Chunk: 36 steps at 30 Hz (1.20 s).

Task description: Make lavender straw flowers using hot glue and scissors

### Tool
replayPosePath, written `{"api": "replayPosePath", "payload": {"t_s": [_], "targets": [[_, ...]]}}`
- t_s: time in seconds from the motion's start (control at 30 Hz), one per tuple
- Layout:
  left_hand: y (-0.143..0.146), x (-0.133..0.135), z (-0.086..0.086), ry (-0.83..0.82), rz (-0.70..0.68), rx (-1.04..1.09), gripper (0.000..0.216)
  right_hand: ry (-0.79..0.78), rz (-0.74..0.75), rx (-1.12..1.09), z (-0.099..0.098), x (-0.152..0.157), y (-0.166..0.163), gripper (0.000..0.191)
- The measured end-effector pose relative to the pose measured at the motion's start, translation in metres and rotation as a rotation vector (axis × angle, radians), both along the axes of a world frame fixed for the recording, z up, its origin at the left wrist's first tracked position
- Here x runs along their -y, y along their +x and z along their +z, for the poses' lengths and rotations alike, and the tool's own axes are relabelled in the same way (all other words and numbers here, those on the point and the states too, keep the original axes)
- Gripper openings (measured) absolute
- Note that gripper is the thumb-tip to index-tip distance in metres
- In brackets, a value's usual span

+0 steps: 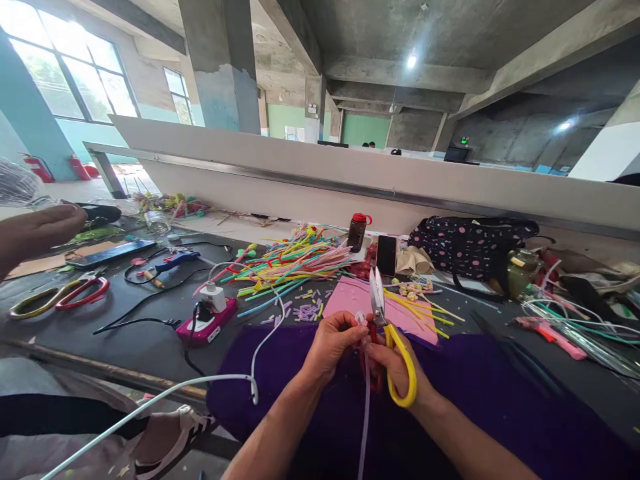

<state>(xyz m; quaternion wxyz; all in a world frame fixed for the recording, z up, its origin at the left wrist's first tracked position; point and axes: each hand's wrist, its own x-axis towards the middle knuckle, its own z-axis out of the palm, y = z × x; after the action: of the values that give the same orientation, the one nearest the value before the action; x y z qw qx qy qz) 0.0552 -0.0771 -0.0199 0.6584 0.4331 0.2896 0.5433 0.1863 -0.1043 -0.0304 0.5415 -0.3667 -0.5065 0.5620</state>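
Observation:
My left hand (331, 343) is closed, pinching the looped top of a pale lilac strip (367, 417), which looks like a pipe cleaner. The strip hangs down between my wrists. My right hand (397, 363) is wrapped round scissors (404, 373) with a yellow handle loop, while its fingertips meet the strip just below my left fingers. The scissor blades (377, 293) point up and away from me, slightly parted, with nothing seen between them. Just beyond my hands lies a pink sheet (345, 297). Short lilac cut pieces (306, 311) are scattered left of it.
A bundle of coloured strips (295, 263) lies ahead. A power strip (213, 327) with a white cable stands to the left, near large scissors (83, 293). Behind are a bottle (357, 233), a phone (386, 255) and a patterned bag (465, 247). Another person's hand (60, 223) reaches in at far left.

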Motion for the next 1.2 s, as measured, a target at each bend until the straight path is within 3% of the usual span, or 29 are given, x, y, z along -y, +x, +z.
{"api": "replayPosePath", "payload": {"t_s": [0.13, 0.33, 0.53, 0.83, 1.0, 1.2], "targets": [[0.000, 0.000, -0.001, -0.004, 0.010, -0.078, 0.020, -0.047, -0.030, -0.023, -0.006, -0.005, 0.007, 0.048], [-0.002, -0.001, -0.001, -0.016, -0.057, -0.123, 0.019, -0.034, 0.056, 0.029, -0.006, -0.002, 0.011, 0.024], [-0.004, -0.001, -0.002, -0.024, -0.112, -0.077, 0.020, 0.008, 0.039, 0.054, 0.000, 0.004, 0.011, 0.039], [-0.006, 0.000, -0.001, -0.033, -0.076, -0.004, 0.020, 0.276, -0.121, 0.449, -0.005, 0.008, 0.022, 0.052], [-0.008, 0.002, 0.001, -0.027, -0.059, 0.045, 0.018, 0.330, -0.199, 0.667, -0.008, 0.006, 0.023, 0.051], [-0.008, 0.003, 0.001, 0.013, -0.054, 0.065, 0.017, 0.435, -0.189, 0.694, 0.002, 0.013, 0.025, 0.049]]}}
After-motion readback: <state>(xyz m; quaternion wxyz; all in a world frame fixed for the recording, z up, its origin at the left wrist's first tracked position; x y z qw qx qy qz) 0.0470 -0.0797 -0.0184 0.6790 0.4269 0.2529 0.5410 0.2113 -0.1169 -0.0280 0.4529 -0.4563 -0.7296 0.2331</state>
